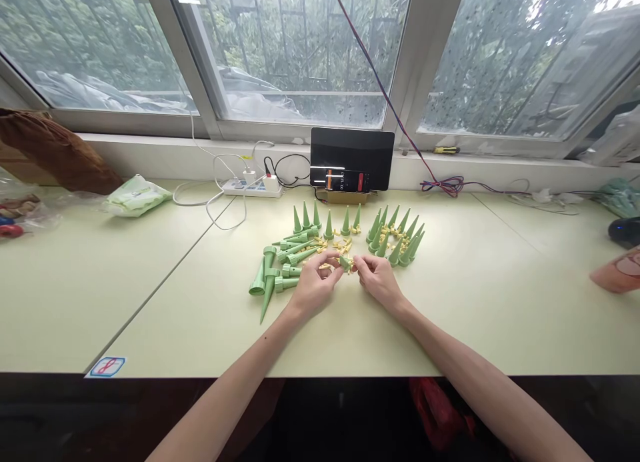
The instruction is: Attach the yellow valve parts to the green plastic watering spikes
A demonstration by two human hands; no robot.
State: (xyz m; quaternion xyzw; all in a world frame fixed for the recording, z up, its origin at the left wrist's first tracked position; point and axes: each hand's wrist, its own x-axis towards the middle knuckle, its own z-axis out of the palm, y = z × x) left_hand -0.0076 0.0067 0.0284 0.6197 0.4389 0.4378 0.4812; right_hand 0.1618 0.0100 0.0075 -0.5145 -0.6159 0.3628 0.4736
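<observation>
My left hand [318,279] is closed on a green plastic spike [344,262], tilted so that mostly its near end shows. Fingertips of my right hand [380,279] pinch a small yellow plastic piece [351,265] right against that spike; whether it sits inside cannot be made out. Left of my hands lies a heap of green spikes [270,279], some with ribbed collars. Loose yellow pieces [343,245] are scattered just beyond my fingers. Several spikes [329,225] stand point up behind them. To the right, more upright spikes [395,252] ring further yellow pieces [395,232].
A black tablet [353,149] leans at the window sill with a phone [347,181] showing a timer before it. A power strip [253,187] with white cables, a green packet [137,195] and a bundle of red-blue wire [445,185] lie along the back. At right is a pinkish cup-like object [617,272].
</observation>
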